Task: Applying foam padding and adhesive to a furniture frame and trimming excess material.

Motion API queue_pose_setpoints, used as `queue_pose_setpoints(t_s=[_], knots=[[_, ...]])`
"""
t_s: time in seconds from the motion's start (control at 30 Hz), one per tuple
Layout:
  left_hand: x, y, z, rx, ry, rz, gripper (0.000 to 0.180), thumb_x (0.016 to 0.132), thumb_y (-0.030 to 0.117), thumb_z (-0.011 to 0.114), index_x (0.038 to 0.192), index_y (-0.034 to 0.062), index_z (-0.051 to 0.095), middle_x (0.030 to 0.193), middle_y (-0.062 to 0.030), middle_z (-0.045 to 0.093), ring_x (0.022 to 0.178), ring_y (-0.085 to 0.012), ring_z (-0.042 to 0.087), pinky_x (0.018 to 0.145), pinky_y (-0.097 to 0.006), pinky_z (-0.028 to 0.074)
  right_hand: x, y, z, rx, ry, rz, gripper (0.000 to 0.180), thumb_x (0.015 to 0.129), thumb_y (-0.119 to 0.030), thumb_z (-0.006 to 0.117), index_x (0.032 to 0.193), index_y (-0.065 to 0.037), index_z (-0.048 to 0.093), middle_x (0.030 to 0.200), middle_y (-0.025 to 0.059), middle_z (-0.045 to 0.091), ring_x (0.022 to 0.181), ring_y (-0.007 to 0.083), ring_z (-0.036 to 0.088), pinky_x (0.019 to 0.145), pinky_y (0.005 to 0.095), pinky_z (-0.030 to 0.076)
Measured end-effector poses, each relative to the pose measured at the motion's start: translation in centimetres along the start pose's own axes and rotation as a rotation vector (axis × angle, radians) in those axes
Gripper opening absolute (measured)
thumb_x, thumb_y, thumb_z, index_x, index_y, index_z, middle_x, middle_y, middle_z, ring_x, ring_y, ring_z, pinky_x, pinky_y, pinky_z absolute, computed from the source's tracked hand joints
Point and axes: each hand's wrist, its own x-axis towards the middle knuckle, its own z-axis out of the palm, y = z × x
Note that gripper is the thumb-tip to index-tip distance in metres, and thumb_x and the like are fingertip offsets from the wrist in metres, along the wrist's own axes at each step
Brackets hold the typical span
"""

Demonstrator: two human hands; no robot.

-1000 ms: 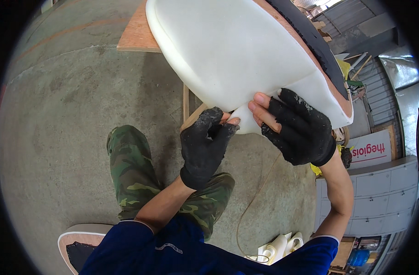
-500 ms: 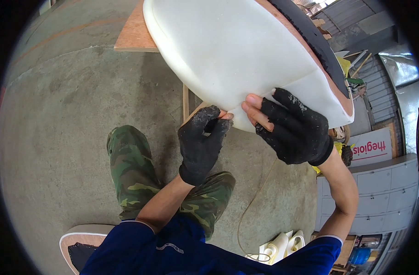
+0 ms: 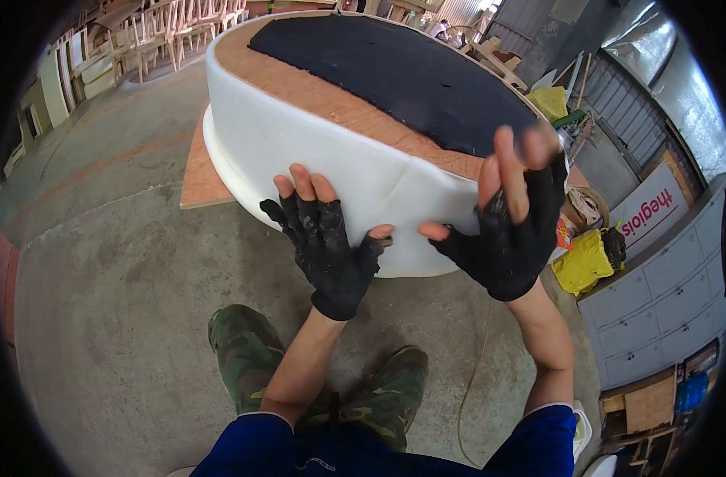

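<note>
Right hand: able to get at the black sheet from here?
Probably yes. The right hand is spread at the white padding, raised fingers overlapping the right end of the black sheet in view. Nothing visible blocks the way, though depth is hard to judge.

- Black fingerless gloves [image 3: 502,250] on both hands [image 3: 331,264], with ragged edges around the openings.
- From here, a deep blue top [image 3: 379,463] with short sleeves [image 3: 247,449] edged in white.
- A small pale marking [image 3: 316,463] on the front.
- Green-brown camouflage trousers [image 3: 240,350].
</note>
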Motion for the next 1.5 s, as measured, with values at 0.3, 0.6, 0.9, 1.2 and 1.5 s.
queue_pose_setpoints(t_s=[0.3, 0.6, 0.9, 1.2, 1.5], knots=[[3.4, 1.9, 0.1, 0.039, 0.076, 0.060, 0.077, 0.101, 0.048, 0.052, 0.154, -0.0049, 0.032, 0.161, -0.0293, 0.024, 0.151, -0.0480, 0.019, 0.121, -0.060, 0.014, 2.1, 0.3, 0.2, 0.173, -0.174, 0.028, 0.069, 0.075, -0.046, 0.081, 0.123, -0.001, 0.062, 0.135, 0.0206, 0.061, 0.119, 0.0367, 0.062, 0.103, 0.0522, 0.045], [5.3, 3.2, 0.1, 0.015, 0.083, 0.160, 0.082, 0.095, 0.064, 0.052, 0.153, 0.0058, 0.041, 0.160, -0.0286, 0.027, 0.151, -0.0476, 0.019, 0.120, -0.061, 0.016, 0.3, 2.8, -2.3, 0.437, -0.169, 0.101, 0.067, 0.072, -0.034, 0.084, 0.128, -0.003, 0.065, 0.131, 0.0131, 0.066, 0.105, 0.0329, 0.067, 0.088, 0.0400, 0.054], [8.9, 4.1, 0.0, 0.132, -0.086, 0.391, 0.033, 0.086, 0.044, 0.070, 0.113, 0.0267, 0.077, 0.147, -0.0061, 0.056, 0.146, -0.0398, 0.035, 0.120, -0.060, 0.015, 0.1, 3.1, 0.1, 0.319, -0.012, 0.002, 0.053, 0.071, -0.025, 0.083, 0.116, -0.003, 0.069, 0.124, 0.0105, 0.068, 0.098, 0.0317, 0.067, 0.079, 0.0412, 0.055], [13.1, 2.3, -2.8, -0.045, -0.283, 0.620, 0.031, 0.087, 0.023, 0.072, 0.116, 0.0121, 0.074, 0.128, -0.0071, 0.069, 0.139, -0.0330, 0.047, 0.116, -0.051, 0.032, 0.2, 3.1, -0.3, 0.380, -0.102, 0.122, 0.052, 0.074, -0.031, 0.082, 0.116, -0.002, 0.070, 0.120, 0.0121, 0.070, 0.104, 0.0320, 0.065, 0.085, 0.0398, 0.054], [11.5, 1.5, -3.0, -0.044, -0.018, 0.574, 0.050, 0.100, 0.022, 0.050, 0.141, -0.0064, 0.052, 0.146, -0.0240, 0.052, 0.146, -0.0420, 0.034, 0.120, -0.055, 0.024, -0.1, 1.3, 1.3, 0.229, 0.043, 0.254, 0.053, 0.079, -0.041, 0.079, 0.118, -0.006, 0.072, 0.113, 0.0078, 0.071, 0.099, 0.0297, 0.065, 0.084, 0.0415, 0.051]])
